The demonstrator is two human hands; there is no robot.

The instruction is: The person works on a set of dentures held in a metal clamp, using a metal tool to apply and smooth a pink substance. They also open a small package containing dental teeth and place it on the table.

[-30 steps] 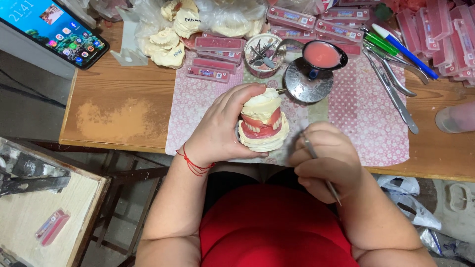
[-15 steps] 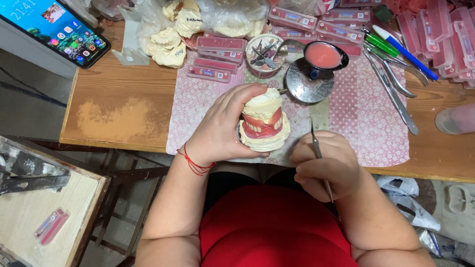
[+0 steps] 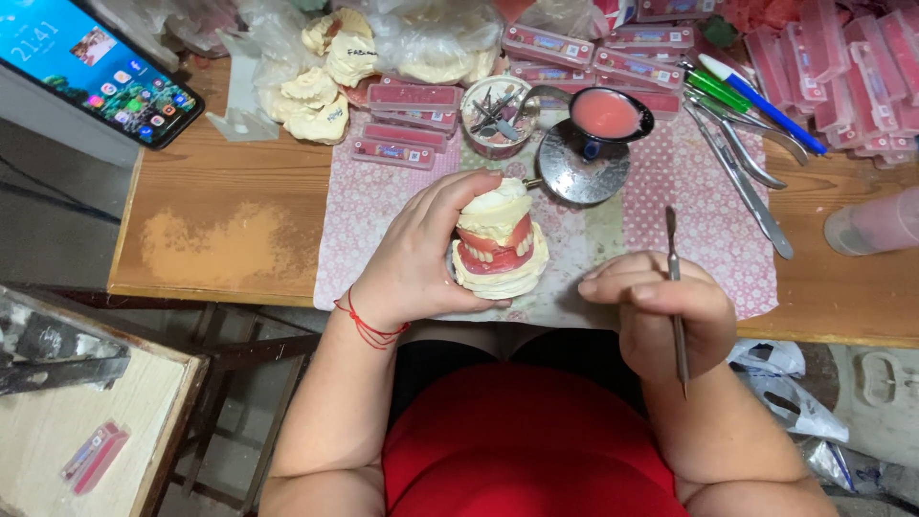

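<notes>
My left hand (image 3: 416,254) grips a plaster denture model (image 3: 498,244) from its left side: two pale casts stacked, with pink wax and a row of teeth between them. The model is held just above the near edge of the patterned cloth (image 3: 622,225). To its right, my right hand (image 3: 656,306) holds a thin metal spatula tool (image 3: 675,287) upright, its flat tip pointing away from me. The tool's tip is apart from the model.
A small black bowl of pink wax (image 3: 605,115) stands on a round metal stand (image 3: 581,172). Behind lie a cup of instruments (image 3: 495,115), pink tooth cards (image 3: 412,96), plaster casts (image 3: 316,91), pliers (image 3: 742,177), pens and a phone (image 3: 91,67). A wooden table (image 3: 220,225) carries it all.
My right hand has moved right, away from the model, and swung the tool's tip up and off the teeth. My left hand keeps the model in place.
</notes>
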